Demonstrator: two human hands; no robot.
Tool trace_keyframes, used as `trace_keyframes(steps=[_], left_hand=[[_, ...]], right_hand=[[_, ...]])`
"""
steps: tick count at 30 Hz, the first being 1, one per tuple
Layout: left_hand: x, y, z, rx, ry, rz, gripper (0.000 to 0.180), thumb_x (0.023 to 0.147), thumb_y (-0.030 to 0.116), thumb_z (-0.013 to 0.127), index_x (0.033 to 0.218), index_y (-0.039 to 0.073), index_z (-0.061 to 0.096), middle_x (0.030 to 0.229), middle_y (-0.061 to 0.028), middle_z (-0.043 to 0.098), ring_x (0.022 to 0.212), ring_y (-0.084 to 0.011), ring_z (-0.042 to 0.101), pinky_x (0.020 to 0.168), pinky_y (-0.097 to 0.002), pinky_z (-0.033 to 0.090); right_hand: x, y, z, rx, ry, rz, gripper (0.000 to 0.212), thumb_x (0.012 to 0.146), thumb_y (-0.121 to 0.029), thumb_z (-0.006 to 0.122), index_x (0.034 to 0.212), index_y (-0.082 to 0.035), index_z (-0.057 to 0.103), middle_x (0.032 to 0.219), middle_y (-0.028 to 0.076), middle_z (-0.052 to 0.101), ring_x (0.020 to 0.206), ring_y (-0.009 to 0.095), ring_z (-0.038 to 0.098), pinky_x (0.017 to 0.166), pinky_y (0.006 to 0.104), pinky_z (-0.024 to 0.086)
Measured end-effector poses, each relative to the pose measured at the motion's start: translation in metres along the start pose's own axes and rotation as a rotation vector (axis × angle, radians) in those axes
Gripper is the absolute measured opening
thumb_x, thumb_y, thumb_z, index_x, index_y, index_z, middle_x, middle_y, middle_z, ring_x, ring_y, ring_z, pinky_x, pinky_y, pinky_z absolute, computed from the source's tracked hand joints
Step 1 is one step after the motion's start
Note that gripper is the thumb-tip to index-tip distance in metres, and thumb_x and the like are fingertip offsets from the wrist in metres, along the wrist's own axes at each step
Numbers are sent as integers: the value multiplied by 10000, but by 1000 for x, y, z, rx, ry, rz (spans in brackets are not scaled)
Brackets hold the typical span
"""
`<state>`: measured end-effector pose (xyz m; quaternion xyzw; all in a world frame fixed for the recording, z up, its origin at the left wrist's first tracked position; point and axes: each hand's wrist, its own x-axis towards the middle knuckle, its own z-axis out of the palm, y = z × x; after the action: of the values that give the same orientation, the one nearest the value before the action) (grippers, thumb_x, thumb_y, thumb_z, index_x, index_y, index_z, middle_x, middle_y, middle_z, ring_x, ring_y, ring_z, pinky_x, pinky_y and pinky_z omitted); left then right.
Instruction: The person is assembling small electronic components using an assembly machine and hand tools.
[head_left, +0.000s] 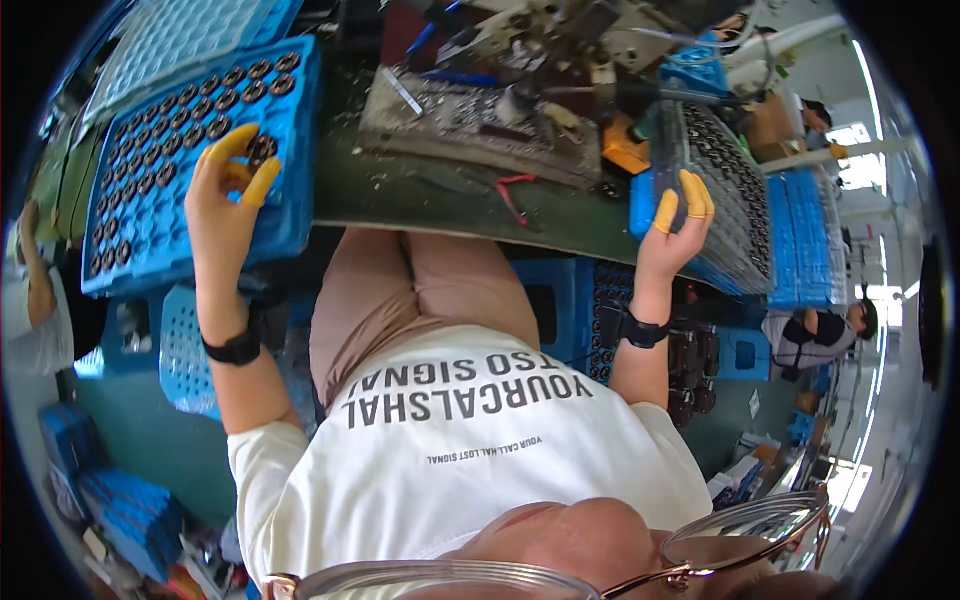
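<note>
At the left, a blue plastic tray (160, 225) holds rows of small round dark parts with copper-coloured rings. Over its right side is my left hand (222, 190), its thumb and fingers wearing yellow finger cots. They curl around one small round part (262, 151) at the tray's upper right, partly hidden by the fingers. On the other side, my right hand (682, 228), also in yellow finger cots, is raised with thumb and fingers apart and nothing seen between them. It is nearest to a stack of clear plastic trays (735, 268) filled with similar dark parts.
Between my hands, the green bench (420, 205) carries a metal fixture plate (470, 130) strewn with shavings, red-handled pliers (515, 198) and an orange block (626, 146). More blue trays (805, 235) are stacked at the right. Other people are in the background on both sides.
</note>
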<state>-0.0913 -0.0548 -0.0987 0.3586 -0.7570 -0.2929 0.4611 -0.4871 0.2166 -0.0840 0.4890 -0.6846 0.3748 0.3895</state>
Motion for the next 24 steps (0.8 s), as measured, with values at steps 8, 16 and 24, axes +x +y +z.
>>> trace_keyframes(steps=[8,16,24], left_hand=[[-5,3,2,22,47,-17,406,781,98,832,1149,23,677,921,-30,631,681,-63,548,634,-211,449],[-8,12,0,173,23,24,386,781,104,830,1134,32,689,895,-26,644,712,-78,558,667,-222,454],[-6,18,2,261,-35,53,365,778,122,830,1109,37,702,892,-29,653,730,-99,565,688,-240,461]], right_hand=[[-52,-71,69,209,-304,-84,417,905,-187,674,1296,-80,575,1309,121,529,1270,359,452,1082,478,329],[-53,-70,71,156,-327,-31,436,918,-223,665,1316,-81,560,1304,129,520,1272,366,438,1075,485,331],[-53,-70,73,120,-339,-40,449,908,-218,671,1322,-88,554,1285,127,533,1265,365,447,1069,482,330]])
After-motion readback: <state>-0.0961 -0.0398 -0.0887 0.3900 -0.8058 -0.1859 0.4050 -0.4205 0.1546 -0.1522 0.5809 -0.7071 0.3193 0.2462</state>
